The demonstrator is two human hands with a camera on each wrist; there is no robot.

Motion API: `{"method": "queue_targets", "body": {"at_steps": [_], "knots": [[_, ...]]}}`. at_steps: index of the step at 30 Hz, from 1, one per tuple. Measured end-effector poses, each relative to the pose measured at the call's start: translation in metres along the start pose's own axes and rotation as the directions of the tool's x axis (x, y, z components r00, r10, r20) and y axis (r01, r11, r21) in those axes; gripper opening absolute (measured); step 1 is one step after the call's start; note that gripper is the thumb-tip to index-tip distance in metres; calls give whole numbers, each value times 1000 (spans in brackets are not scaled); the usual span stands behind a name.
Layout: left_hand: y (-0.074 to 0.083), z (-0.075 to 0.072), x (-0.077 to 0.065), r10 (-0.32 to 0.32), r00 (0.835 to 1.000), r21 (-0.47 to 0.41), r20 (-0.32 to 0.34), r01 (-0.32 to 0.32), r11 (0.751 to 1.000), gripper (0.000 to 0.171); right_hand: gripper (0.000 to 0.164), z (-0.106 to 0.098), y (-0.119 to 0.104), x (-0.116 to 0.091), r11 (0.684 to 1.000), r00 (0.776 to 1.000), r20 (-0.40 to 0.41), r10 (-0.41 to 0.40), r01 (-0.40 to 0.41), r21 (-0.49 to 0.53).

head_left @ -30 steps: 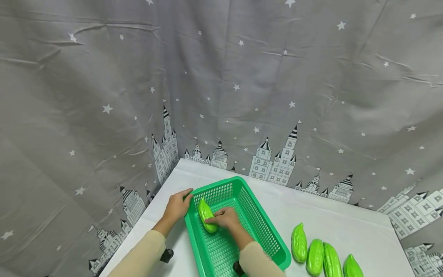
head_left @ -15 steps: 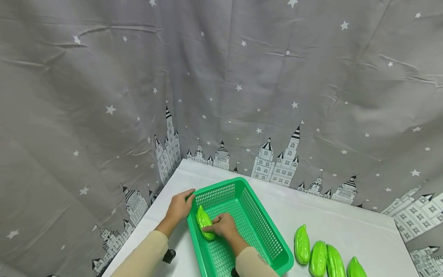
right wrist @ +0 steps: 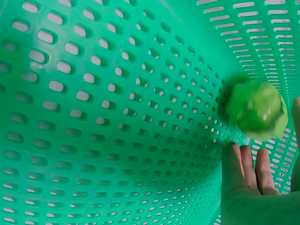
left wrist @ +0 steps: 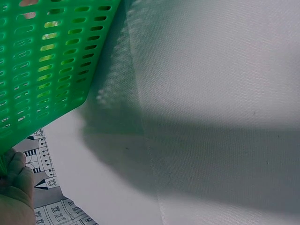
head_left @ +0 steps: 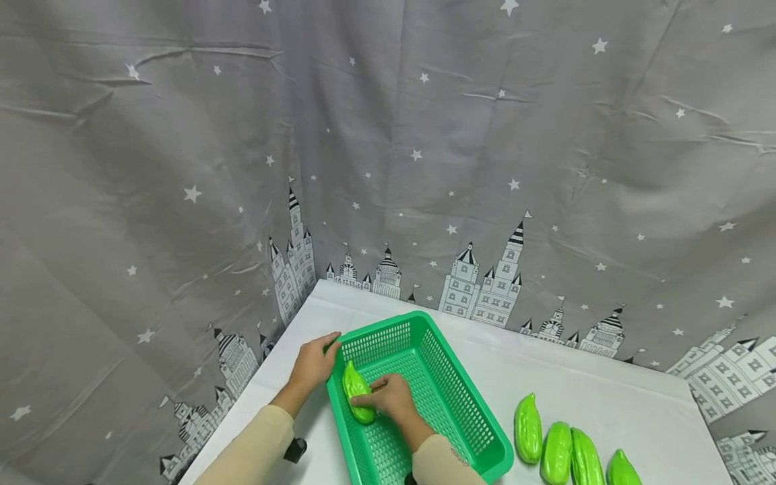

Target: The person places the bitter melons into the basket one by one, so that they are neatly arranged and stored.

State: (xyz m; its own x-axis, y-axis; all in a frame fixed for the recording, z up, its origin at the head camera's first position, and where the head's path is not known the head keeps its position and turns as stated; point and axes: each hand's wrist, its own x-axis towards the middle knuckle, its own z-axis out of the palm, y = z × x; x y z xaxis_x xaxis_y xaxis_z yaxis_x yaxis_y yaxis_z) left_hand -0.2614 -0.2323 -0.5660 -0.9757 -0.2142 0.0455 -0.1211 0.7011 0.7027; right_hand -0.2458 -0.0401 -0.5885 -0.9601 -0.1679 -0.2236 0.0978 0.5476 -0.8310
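A bright green, ridged bitter melon (head_left: pixel 359 393) with a pointed tip lies along the left inner wall of a green plastic basket (head_left: pixel 459 384). My right hand (head_left: pixel 393 397) is inside the basket and pinches the melon near its lower half. In the right wrist view the melon's bumpy end (right wrist: pixel 257 110) shows just beyond the fingers. My left hand (head_left: pixel 314 364) grips the basket's rim at the far left corner. Only part of that hand (left wrist: pixel 16 192) appears in the left wrist view, below the slotted basket wall (left wrist: pixel 51 61).
Several more bitter melons (head_left: pixel 527 429) lie on the white tabletop (head_left: pixel 485 350) to the right of the basket, the nearest cut off by the frame. A grey curtain (head_left: pixel 388 135) printed with stars and castles hangs behind and to the left of the table.
My right hand has lowered the bitter melon and brought it slightly toward me, closer against the left basket wall. The left hand stays on the rim. The view has shifted slightly.
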Motion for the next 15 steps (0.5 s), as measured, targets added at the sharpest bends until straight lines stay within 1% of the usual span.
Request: {"method": "queue_targets", "body": {"at_steps": [2, 6, 8, 11, 12, 15], "knots": [[0, 1, 0, 5, 1000, -1, -2, -5, 1000, 38, 52, -2, 0, 1, 998, 1000, -21, -19, 20, 57], [0, 2, 2, 15, 1000, 0, 3, -15, 1000, 38, 51, -6, -2, 3, 981, 992, -105, -68, 86, 174], [0, 2, 4, 17, 1000, 0, 6, -17, 1000, 38, 53, -7, -4, 4, 961, 984, -148, -99, 133, 241], [-2, 3, 5, 18, 1000, -1, 9, -18, 1000, 39, 61, -9, -9, 6, 921, 968, -209, -137, 202, 333], [-2, 3, 5, 18, 1000, 0, 7, -18, 1000, 39, 64, -9, -11, 6, 906, 961, -229, -155, 230, 354], [-3, 3, 3, 16, 1000, 4, -3, -16, 1000, 38, 72, -8, -17, 7, 878, 941, -283, -183, 286, 384]]}}
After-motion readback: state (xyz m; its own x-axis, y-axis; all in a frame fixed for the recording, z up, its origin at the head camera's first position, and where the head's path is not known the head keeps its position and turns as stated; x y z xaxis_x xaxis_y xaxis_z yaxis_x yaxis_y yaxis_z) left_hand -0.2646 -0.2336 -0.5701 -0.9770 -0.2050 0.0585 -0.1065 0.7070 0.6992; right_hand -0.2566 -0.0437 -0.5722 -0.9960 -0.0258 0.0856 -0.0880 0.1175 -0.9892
